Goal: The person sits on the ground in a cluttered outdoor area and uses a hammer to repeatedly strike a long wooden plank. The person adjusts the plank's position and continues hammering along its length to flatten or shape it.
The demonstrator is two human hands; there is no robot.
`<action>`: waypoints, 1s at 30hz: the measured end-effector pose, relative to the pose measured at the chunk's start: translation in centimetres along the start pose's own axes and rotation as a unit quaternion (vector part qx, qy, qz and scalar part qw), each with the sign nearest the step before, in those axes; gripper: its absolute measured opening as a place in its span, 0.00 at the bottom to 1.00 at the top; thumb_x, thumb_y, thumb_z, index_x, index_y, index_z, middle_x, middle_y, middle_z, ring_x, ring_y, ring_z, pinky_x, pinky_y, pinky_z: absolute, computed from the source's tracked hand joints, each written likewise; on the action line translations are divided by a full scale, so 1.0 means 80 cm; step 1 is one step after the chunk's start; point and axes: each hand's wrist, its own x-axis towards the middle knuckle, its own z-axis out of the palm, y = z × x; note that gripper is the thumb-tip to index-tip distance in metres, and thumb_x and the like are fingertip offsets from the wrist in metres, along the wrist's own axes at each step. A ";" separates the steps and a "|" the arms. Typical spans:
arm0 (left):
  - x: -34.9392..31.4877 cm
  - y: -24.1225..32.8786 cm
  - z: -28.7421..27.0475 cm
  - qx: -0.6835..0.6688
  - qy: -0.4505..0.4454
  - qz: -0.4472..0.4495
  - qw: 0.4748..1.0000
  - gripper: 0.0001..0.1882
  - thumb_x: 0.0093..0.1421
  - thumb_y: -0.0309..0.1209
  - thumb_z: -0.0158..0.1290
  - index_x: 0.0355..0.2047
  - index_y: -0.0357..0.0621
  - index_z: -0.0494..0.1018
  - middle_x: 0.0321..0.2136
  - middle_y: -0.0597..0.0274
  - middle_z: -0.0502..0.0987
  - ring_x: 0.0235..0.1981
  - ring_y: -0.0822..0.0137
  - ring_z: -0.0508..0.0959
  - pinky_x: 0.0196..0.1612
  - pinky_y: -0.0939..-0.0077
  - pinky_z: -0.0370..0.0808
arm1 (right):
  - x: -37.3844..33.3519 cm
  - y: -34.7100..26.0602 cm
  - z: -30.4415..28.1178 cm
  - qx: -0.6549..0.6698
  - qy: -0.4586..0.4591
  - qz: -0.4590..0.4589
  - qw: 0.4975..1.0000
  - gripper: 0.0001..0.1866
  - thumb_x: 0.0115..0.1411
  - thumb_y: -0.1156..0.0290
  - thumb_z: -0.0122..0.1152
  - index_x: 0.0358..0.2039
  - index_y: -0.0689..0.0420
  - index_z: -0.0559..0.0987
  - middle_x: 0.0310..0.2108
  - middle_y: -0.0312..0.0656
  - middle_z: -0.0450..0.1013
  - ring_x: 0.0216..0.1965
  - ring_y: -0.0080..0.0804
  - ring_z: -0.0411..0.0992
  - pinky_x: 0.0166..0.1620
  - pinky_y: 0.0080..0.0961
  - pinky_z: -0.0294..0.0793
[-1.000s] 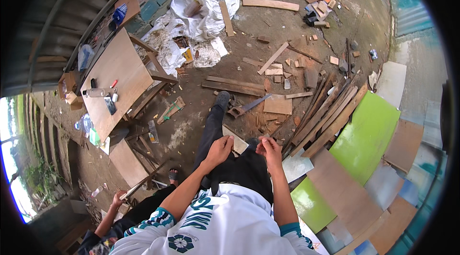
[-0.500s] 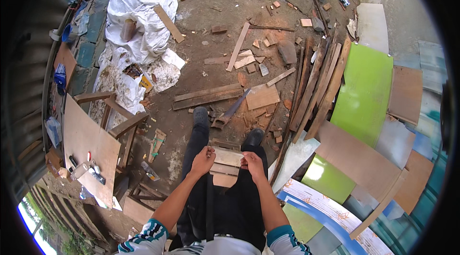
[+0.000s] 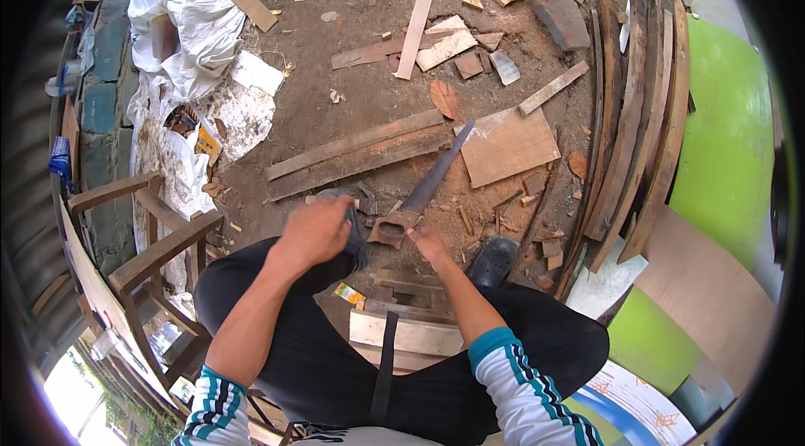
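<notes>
A handsaw (image 3: 429, 180) lies slanted on the ground in front of me, its wooden handle toward me and its blade tip at a thin square board (image 3: 510, 147). My right hand (image 3: 430, 245) reaches down to the right edge of that handle, fingertips at it; whether they grip it is unclear. My left hand (image 3: 314, 230) is above my left shoe, left of the saw, its fingers curled and smeared by motion. Pale wooden boards (image 3: 401, 334) lie low between my legs, partly covered by a dark strap (image 3: 386, 366).
Two long planks (image 3: 356, 157) lie ahead. Beyond them are scrap pieces and a grey stone (image 3: 560, 18). Long timbers (image 3: 633, 111) and green sheets (image 3: 723, 111) line the right. At left stand a wooden frame (image 3: 168, 249) and a white sack (image 3: 189, 18).
Both hands have left the pale board between my legs and moved forward, the right one to the saw's handle. My view has come closer to the ground, and my knees have spread apart.
</notes>
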 end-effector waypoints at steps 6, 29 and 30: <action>-0.021 0.003 -0.039 -0.044 0.235 0.048 0.970 0.22 0.62 0.32 0.54 0.56 0.40 0.70 0.48 0.46 0.78 0.50 0.47 0.77 0.54 0.57 0.73 | 0.058 0.030 0.041 -0.094 -0.038 -0.031 0.994 0.29 0.60 0.46 0.65 0.40 0.65 0.79 0.34 0.45 0.77 0.33 0.38 0.76 0.30 0.39 0.76; -0.023 -0.026 0.013 -0.022 0.152 0.051 0.987 0.24 0.63 0.39 0.54 0.57 0.43 0.69 0.50 0.49 0.79 0.52 0.49 0.77 0.53 0.58 0.74 | 0.025 -0.078 0.014 -0.231 0.101 -0.308 0.917 0.19 0.62 0.56 0.59 0.43 0.59 0.80 0.37 0.52 0.79 0.43 0.47 0.78 0.46 0.41 0.76; -0.020 -0.042 0.020 0.002 0.127 0.025 0.992 0.24 0.63 0.39 0.54 0.57 0.43 0.69 0.50 0.49 0.79 0.52 0.48 0.77 0.52 0.57 0.74 | 0.018 -0.085 0.035 -0.284 0.078 -0.296 0.908 0.19 0.62 0.56 0.59 0.46 0.58 0.79 0.40 0.53 0.79 0.46 0.50 0.77 0.48 0.42 0.76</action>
